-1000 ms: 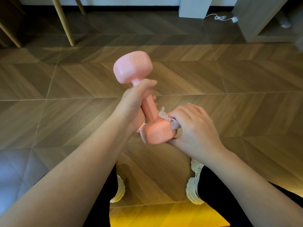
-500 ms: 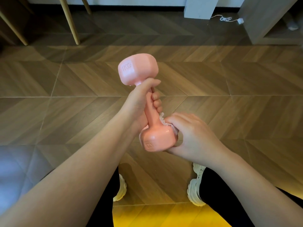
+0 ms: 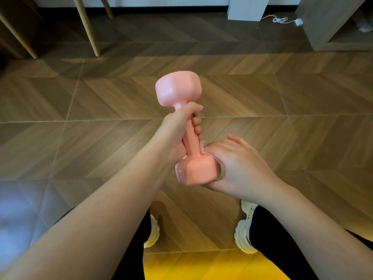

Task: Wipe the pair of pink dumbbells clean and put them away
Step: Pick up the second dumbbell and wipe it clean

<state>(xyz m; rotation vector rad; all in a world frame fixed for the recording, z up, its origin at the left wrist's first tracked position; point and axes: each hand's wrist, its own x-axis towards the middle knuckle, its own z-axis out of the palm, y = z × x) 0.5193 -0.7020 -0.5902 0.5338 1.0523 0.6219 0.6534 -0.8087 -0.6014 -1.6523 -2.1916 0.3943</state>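
Note:
A pink dumbbell point(image 3: 187, 138) stands nearly upright in front of me over the wooden floor. My left hand point(image 3: 175, 132) grips its handle, fingers curled round it, just under the upper head. My right hand point(image 3: 236, 164) presses a small white cloth point(image 3: 203, 151) against the right side of the lower head, thumb under that head, fingers wrapped over the cloth. Only a frilled edge of the cloth shows above my fingers. The second dumbbell of the pair is not in view.
Wooden furniture legs point(image 3: 88, 27) stand at the back left. A white block point(image 3: 248, 8) and a white cable with plug point(image 3: 286, 20) lie at the back. A grey low shelf unit point(image 3: 333, 23) is at the back right. My white shoes point(image 3: 245, 231) are below.
The dumbbell has turned in my left hand and stands more upright. My right hand with the cloth has slid round the lower head, its fingers now spread further over it.

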